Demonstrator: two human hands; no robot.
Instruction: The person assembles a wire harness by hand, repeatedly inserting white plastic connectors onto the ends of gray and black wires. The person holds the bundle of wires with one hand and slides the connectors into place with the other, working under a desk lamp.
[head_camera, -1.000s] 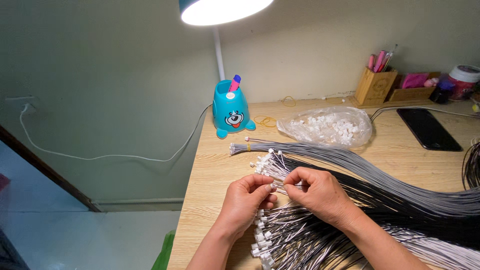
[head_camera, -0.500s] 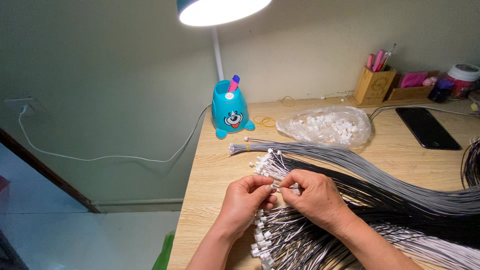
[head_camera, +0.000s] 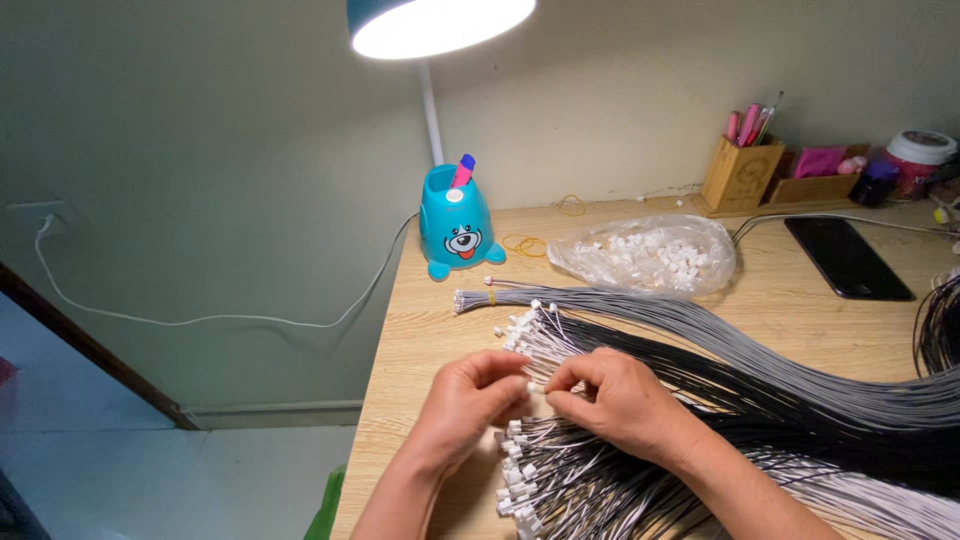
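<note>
My left hand and my right hand meet fingertip to fingertip over a wooden desk, pinching a small white connector on the end of a thin wire. Beneath them lies a heap of black and white wires with white connectors. A second fan of such wires spreads just beyond my fingers. A bundle of grey wires with bare ends runs off to the right.
A clear bag of small white connectors lies behind the wires. A teal bear-faced lamp base stands at the back left, with rubber bands beside it. A black phone, a wooden pen holder and a jar sit at the back right.
My hands have stayed together over the wires, with the fingers shifting slightly on the connector. Nothing else has moved.
</note>
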